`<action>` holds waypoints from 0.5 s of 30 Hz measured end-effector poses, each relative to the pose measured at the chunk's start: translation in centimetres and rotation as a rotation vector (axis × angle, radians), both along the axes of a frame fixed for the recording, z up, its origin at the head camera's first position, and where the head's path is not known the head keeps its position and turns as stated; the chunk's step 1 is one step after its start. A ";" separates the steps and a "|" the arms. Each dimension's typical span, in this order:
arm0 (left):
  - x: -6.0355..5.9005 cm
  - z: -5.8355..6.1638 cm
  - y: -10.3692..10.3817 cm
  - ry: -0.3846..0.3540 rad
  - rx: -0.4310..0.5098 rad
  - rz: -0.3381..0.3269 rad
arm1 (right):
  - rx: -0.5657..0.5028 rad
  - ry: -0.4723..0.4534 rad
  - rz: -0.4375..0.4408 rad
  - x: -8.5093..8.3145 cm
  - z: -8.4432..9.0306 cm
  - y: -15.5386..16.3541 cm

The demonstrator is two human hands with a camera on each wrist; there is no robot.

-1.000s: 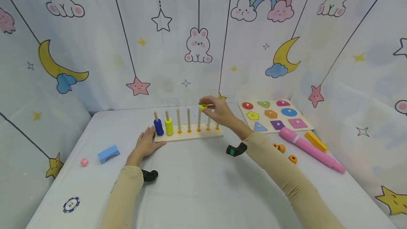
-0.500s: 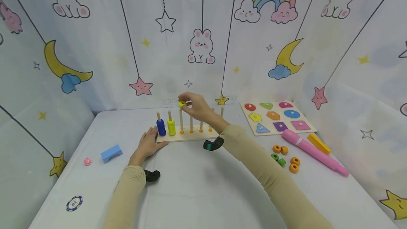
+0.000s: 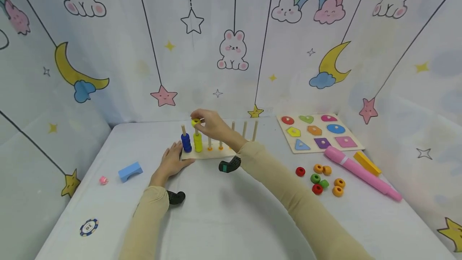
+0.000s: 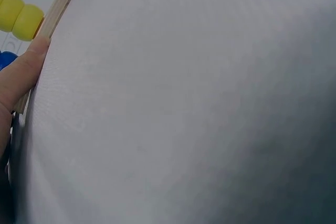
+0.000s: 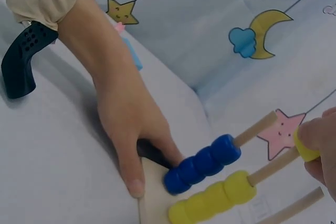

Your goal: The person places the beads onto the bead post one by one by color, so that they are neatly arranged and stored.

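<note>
My right hand (image 3: 211, 125) pinches a yellow bead (image 3: 195, 122) at the top of the second peg from the left on a wooden peg rack. Below it on that peg is a stack of yellow beads (image 5: 212, 198). The leftmost peg carries several blue beads (image 3: 186, 143). My left hand (image 3: 171, 163) holds the left end of the rack's base (image 3: 209, 155). In the right wrist view, its thumb (image 5: 135, 184) lies along the front edge, while a finger reaches across the end near the blue stack. The other pegs bear no beads.
Right of the rack lie loose red (image 3: 300, 171), green (image 3: 315, 178) and orange beads (image 3: 318, 168). Beyond them are a pink stick (image 3: 361, 173), a yellow block (image 3: 367, 163) and a shape puzzle board (image 3: 304, 131). At left are a blue block (image 3: 130, 171) and a poker chip (image 3: 88, 227).
My right hand has carried the yellow bead leftward from above the right-hand pegs and down to the second peg. More loose beads have come out from behind the sleeve. My left hand stays on the base.
</note>
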State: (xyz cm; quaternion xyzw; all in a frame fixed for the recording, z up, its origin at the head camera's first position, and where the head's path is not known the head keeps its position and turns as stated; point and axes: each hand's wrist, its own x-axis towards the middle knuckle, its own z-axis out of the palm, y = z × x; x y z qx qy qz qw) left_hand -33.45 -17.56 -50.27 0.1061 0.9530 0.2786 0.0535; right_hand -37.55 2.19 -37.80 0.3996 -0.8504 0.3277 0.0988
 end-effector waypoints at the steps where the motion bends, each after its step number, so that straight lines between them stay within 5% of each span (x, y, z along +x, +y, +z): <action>1: 0.0 0.1 0.0 0.000 0.001 0.001 | 0.000 0.003 -0.003 -0.1 0.0 -0.1; 15: 0.0 0.2 0.1 -0.008 -0.006 0.004 | 0.032 0.015 -0.044 -0.4 0.2 0.2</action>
